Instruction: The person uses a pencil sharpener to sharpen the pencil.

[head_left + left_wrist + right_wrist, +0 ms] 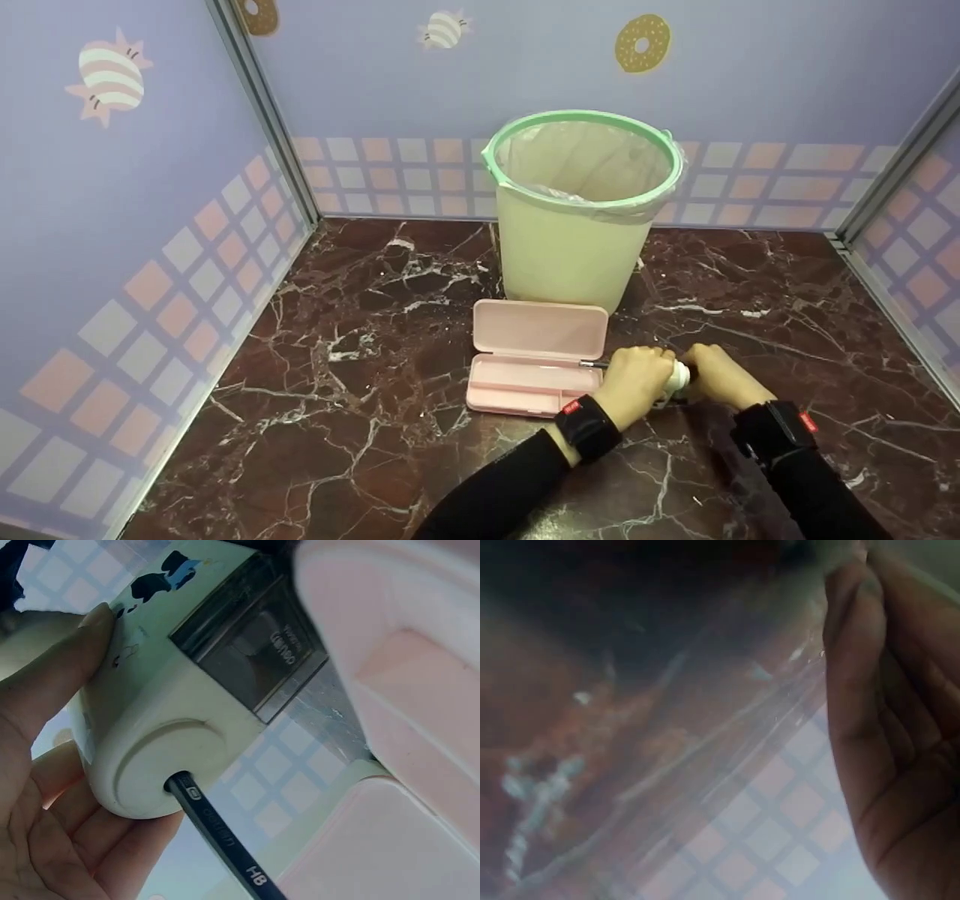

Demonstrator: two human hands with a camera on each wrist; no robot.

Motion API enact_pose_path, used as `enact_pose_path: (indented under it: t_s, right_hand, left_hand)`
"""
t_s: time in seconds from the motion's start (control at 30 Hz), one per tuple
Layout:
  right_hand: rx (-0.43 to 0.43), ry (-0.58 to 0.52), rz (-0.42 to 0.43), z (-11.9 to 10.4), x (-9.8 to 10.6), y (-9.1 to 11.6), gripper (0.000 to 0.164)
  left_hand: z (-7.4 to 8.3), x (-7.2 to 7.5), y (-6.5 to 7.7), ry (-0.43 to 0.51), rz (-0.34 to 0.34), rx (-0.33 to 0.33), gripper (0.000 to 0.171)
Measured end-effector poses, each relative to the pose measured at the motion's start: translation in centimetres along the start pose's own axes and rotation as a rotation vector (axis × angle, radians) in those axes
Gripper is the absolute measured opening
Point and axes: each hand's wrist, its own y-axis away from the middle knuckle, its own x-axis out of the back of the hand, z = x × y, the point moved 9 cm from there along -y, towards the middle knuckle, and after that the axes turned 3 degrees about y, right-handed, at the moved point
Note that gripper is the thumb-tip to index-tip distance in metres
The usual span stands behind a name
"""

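A white desktop pencil sharpener with a dark see-through shavings drawer is held in my left hand, thumb on one side and fingers around the other. A dark HB pencil sticks out of the sharpener's hole. My right hand is at the sharpener's opposite end, its thumb and fingers pinched together at the crank handle, which is mostly hidden. In the right wrist view those fingertips are blurred. Beside my left hand lies an open pink pencil case, its lid raised toward the back.
A pale green bin with a green rim and a plastic liner stands right behind the pencil case. Patterned panels close off the back and both sides of the dark marbled tabletop.
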Motion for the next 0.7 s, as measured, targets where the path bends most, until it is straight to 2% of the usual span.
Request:
enact_pose_path:
  t_s: [0.17,0.3,0.5,0.7]
  right_hand:
    - [-0.024,-0.145,-0.056,0.1,-0.7,1.3,0.017]
    - [-0.02,-0.204,-0.091,-0.1,-1.1,2.0,0.014]
    - [0.003,-0.149,-0.045,-0.7,-0.6,2.5,0.016]
    - [0.046,-0.104,-0.025,-1.2,-0.3,3.1,0.017]
  left_hand:
    - [0.0,0.1,0.0,-0.016,-0.016,0.018,0.016]
    - [-0.1,0.1,-0.1,-0.024,-0.03,0.034,0.014]
    - [-0.1,0.2,-0.1,-0.037,-0.025,0.049,0.009]
    - [0.1,0.1,-0.1,-0.033,-0.042,0.059,0.012]
